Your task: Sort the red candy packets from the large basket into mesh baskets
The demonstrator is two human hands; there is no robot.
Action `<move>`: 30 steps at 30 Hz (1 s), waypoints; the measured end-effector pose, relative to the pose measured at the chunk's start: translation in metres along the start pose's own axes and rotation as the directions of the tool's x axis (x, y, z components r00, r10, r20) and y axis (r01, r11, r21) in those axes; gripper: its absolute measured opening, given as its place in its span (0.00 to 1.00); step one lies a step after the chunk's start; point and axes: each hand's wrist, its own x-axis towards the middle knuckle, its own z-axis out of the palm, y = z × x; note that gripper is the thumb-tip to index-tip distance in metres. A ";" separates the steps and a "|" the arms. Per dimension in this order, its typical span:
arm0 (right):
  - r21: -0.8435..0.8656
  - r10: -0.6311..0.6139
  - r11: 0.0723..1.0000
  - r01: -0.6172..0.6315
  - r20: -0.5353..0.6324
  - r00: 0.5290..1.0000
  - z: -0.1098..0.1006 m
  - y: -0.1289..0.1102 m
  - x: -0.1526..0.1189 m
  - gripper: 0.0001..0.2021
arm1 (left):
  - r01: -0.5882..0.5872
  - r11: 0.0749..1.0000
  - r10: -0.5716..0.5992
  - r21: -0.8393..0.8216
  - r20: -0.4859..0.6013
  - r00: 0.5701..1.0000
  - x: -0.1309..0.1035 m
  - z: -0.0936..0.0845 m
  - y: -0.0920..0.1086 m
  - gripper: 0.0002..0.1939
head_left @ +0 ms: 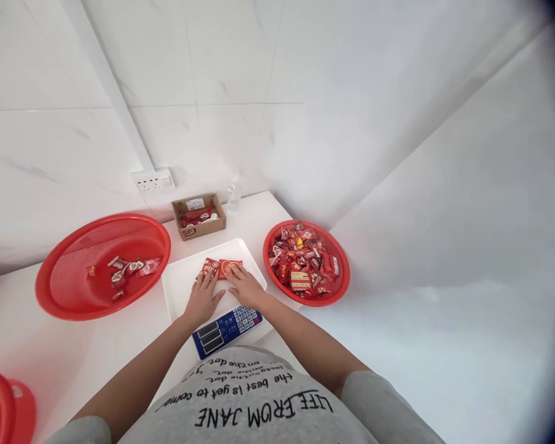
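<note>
On the white tray of a scale [180, 295] lie two red printed packets side by side, a left packet [209, 265] and a right packet [226, 269]. My left hand [204, 300] rests its spread fingertips on the left packet. Fingers apart, my right hand [245, 287] touches the right packet from above. Both palms face down, and neither hand is closed round anything. The scale's blue panel [229, 330], with its keys and dark displays, is on the side nearest my body.
A large red basket [50, 277] with a few wrapped pieces stands left. Another red basket [345, 271], full of red packets, stands right. Behind are a cardboard box [203, 229] of packets and a clear bottle [234, 197]. Red plastic [23, 407] shows lower left.
</note>
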 end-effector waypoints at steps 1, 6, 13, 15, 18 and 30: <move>-0.003 0.032 0.999 -0.032 -0.044 0.999 -0.004 0.008 0.000 0.24 | 0.002 1.000 -0.002 -0.011 -0.008 1.000 0.001 0.000 0.000 0.30; 0.038 0.416 0.903 -0.428 -0.331 0.847 -0.037 0.074 -0.017 0.23 | -0.035 0.993 0.026 -0.114 -0.078 0.997 -0.013 0.006 -0.001 0.29; 0.099 0.649 0.752 -0.652 -0.286 0.705 -0.052 0.139 -0.042 0.20 | 0.019 0.973 -0.034 -0.230 -0.062 0.998 -0.047 -0.001 0.000 0.25; 0.090 0.661 0.736 -0.671 -0.311 0.683 -0.052 0.143 -0.042 0.21 | 0.051 0.970 -0.065 -0.238 -0.053 0.996 -0.052 -0.008 0.002 0.24; 0.080 0.680 0.707 -0.702 -0.351 0.644 -0.058 0.150 -0.038 0.23 | 0.078 0.966 -0.095 -0.247 -0.056 0.994 -0.056 -0.020 0.005 0.23; 0.066 0.648 0.752 -0.656 -0.257 0.717 -0.066 0.173 -0.036 0.19 | 0.143 0.959 -0.154 -0.244 -0.028 0.988 -0.067 -0.031 0.007 0.23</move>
